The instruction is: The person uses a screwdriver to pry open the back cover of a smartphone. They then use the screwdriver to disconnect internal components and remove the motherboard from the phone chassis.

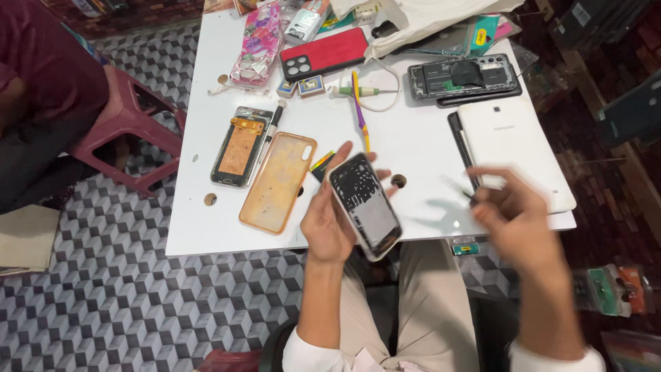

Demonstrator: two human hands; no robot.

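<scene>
- My left hand (329, 220) has its grip clasped round an opened phone (365, 205), over the white table (413, 145) edge.
- My right hand (513, 213), blurred, pinches a thin tool (460, 189) beside the white tablet (513, 148).

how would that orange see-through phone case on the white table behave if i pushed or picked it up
The translucent orange phone case looks thin and hollow, so it is probably light and would slide easily on the smooth white table. It looks like soft plastic, so it may flex when lifted by one end. Lying flat, it is unlikely to roll or tip.
</scene>
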